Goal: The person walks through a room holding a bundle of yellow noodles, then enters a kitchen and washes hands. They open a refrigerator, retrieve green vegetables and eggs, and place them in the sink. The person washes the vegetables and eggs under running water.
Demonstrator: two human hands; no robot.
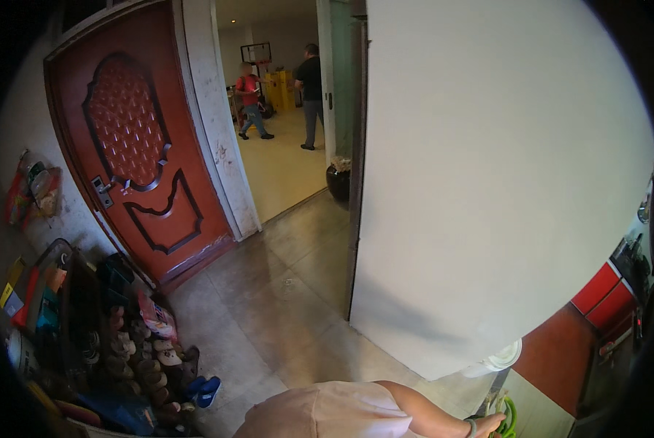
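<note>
Low in the picture, right of the middle, a bare forearm with a bracelet reaches out from a pale pink garment. It ends in my right hand (488,425), which is curled around a bunch of long green vegetables (507,416), their kind unclear; the fingers are partly cut off by the lower edge. My left hand is out of view. Before me lies a grey tiled floor (305,339), with a white wall (496,164) rising on the right.
A red-brown door (179,137) stands left of an open doorway with two people beyond. Many shoes (151,378) and blue slippers (209,391) lie at lower left. White buckets (505,355) stand at the wall's foot, near red cabinets (595,287). A dark pot (338,183) sits by the doorway.
</note>
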